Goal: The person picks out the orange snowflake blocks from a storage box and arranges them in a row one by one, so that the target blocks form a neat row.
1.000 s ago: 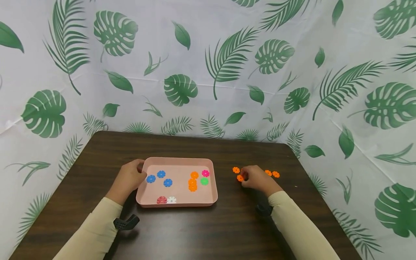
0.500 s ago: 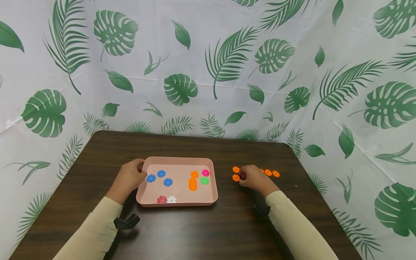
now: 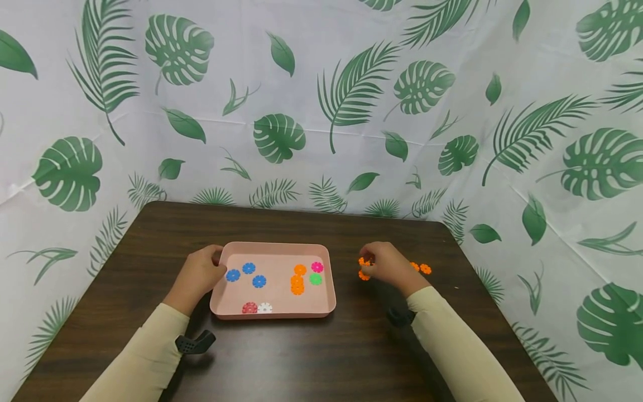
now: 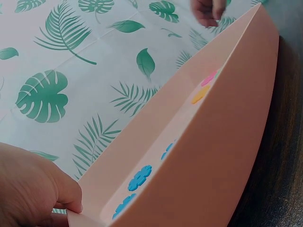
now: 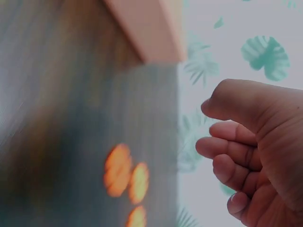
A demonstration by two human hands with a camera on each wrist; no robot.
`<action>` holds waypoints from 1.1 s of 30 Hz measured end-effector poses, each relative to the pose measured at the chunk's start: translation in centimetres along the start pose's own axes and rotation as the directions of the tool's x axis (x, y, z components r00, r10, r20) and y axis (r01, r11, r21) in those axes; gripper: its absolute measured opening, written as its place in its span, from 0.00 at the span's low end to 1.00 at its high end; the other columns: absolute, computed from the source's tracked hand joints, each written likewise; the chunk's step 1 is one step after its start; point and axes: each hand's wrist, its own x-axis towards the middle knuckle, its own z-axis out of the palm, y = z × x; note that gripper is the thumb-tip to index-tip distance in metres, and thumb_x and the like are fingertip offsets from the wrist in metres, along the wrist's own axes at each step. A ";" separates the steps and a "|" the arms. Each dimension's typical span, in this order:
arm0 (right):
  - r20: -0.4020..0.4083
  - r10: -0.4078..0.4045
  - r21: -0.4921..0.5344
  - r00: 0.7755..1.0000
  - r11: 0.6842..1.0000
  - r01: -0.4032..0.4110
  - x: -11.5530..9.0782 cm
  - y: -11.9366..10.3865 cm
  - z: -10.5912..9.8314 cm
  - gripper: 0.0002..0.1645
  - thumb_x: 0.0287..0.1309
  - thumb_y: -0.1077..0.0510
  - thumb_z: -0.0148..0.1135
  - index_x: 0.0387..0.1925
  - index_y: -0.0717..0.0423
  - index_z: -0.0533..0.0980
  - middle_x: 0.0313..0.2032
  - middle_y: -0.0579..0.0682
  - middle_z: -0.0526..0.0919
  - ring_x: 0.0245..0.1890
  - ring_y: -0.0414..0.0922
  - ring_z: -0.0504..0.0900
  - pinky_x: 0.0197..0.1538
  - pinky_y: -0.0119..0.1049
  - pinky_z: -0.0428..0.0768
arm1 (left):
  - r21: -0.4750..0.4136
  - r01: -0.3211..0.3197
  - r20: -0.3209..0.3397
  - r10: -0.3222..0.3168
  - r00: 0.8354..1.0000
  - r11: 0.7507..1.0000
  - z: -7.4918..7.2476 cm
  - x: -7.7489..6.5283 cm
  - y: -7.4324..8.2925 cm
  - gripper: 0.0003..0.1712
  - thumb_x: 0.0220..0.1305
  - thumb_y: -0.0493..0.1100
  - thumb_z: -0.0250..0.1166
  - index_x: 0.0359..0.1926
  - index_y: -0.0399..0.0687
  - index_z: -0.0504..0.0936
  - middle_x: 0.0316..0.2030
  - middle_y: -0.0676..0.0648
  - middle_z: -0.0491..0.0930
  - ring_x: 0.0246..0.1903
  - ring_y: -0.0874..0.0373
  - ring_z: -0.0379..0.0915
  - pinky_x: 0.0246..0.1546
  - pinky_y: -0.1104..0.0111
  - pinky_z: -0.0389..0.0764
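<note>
My left hand (image 3: 201,274) pinches the left rim of a shallow pink tray (image 3: 275,296) between thumb and fingers; the left wrist view shows the thumb (image 4: 68,196) at its corner. Inside lie flat, notched flower-shaped plastic discs: blue discs (image 3: 248,268) at left, orange discs (image 3: 297,285) overlapping at right. My right hand (image 3: 390,267) hovers over loose orange discs (image 3: 364,275) right of the tray and partly covers them. In the right wrist view its fingers are loosely curled with nothing between them, apart from the blurred orange discs (image 5: 118,170) on the table.
Also in the tray are a pink disc (image 3: 317,267), a green disc (image 3: 315,279), a red disc (image 3: 249,307) and a white disc (image 3: 264,307). More orange discs (image 3: 425,269) lie right of my right hand. Behind the dark wooden table (image 3: 301,357) hangs a leaf-printed cloth (image 3: 226,167).
My right hand has slid an orange disc left to below another, then let go and risen slightly up and left. My left hand stays on the tray's rim.
</note>
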 end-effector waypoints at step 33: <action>0.410 -0.322 0.010 0.854 0.937 0.349 8.0 -12.0 5.6 0.17 0.56 0.61 0.77 0.47 0.43 0.90 0.39 0.39 0.85 0.40 0.39 0.77 0.48 0.27 0.79 | 0.001 -0.008 -0.010 0.008 1.000 1.000 0.0 0.4 0.0 0.32 0.68 0.40 0.62 0.71 0.36 0.69 0.56 0.29 0.79 0.47 0.39 0.80 0.52 0.44 0.84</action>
